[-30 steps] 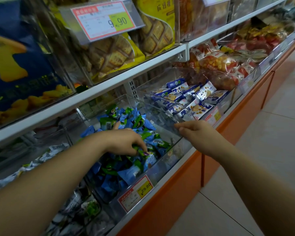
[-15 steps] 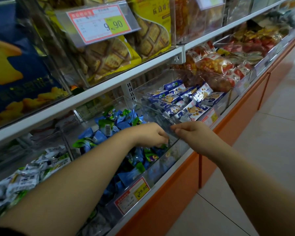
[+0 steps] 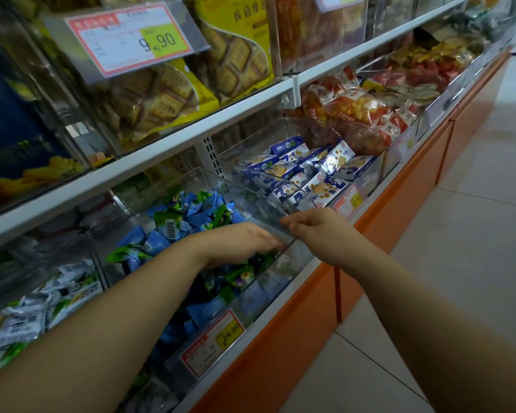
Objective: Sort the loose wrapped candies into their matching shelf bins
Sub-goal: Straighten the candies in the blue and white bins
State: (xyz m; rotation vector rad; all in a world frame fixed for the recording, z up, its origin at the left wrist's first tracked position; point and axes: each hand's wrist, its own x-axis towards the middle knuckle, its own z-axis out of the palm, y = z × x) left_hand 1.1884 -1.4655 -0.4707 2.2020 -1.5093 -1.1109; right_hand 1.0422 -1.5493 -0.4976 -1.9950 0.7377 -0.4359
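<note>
Candies [image 3: 191,214] point every way; right hand [image 3: 320,232] pinches clear lid [image 3: 252,190].

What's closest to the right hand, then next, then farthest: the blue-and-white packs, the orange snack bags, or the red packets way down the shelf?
Counting from the right hand, whose fingers pinch the clear lid:
1. Next bin, just behind the hand: blue-and-white packs.
2. One bin farther along to the right: orange snack bags.
3. Far down the shelf, right side: red packets.
</note>
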